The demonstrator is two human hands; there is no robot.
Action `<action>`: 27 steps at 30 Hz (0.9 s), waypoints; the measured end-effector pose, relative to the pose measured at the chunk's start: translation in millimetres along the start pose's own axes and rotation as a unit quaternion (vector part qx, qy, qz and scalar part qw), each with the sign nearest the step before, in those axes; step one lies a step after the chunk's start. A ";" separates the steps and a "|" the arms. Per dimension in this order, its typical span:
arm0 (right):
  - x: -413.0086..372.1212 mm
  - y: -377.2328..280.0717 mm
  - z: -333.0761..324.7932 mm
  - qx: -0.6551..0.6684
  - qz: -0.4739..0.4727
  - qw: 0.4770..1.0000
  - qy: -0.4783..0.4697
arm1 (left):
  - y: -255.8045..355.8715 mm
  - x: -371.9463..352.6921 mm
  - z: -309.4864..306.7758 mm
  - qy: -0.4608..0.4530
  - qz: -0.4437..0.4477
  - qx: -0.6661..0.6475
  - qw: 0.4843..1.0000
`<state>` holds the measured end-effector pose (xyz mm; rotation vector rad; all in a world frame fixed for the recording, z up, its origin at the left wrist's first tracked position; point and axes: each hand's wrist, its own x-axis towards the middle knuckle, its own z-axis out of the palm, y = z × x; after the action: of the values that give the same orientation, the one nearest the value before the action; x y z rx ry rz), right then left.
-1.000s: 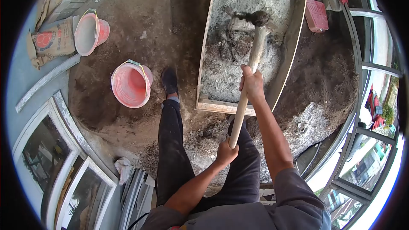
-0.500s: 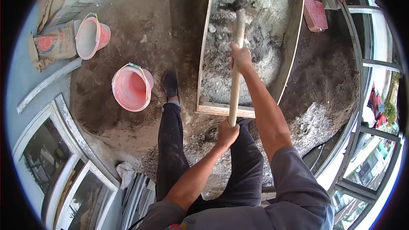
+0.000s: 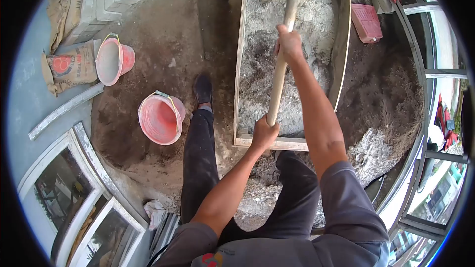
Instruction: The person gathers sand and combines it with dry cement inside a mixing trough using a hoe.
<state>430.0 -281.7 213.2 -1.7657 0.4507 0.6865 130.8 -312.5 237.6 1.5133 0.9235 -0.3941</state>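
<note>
- Pale wood forms the long handle of a hoe (image 3: 283, 71), slanting over a wooden trough (image 3: 292, 144); its dark head is near the trough's far end, and I cannot tell whether it touches the mix.
- My right hand (image 3: 289, 44) is closed around the upper handle.
- My left hand (image 3: 266, 132) grips the handle's lower end, near the trough's near board.
- Lumpy grey mix (image 3: 316, 24) lies inside the trough.
- To the left, on brown ground, I see a near red bucket (image 3: 159, 121) and a far red bucket (image 3: 127, 59), beside a printed sack (image 3: 74, 69).
- Right of the trough sits a red container (image 3: 367, 23).
</note>
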 end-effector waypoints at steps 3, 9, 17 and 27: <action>16.3 63.5 20.4 -0.041 0.073 0.996 -0.016 | -35.2 -9.4 -6.0 -0.019 -0.098 -0.009 0.995; -69.3 77.2 -13.3 0.017 0.111 0.993 -0.033 | -39.0 -106.5 -4.1 0.000 -0.076 0.035 0.997; -87.0 -58.3 -29.7 0.058 -0.006 0.998 -0.002 | 6.2 -56.0 -2.2 0.009 0.079 0.013 0.997; 17.7 63.1 29.3 -0.031 0.103 0.993 -0.051 | -28.3 -11.9 -7.6 -0.003 -0.059 -0.017 0.998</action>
<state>398.1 -271.6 149.7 -1.7478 0.5509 0.9401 100.5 -311.3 228.5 1.4301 1.0142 -0.4656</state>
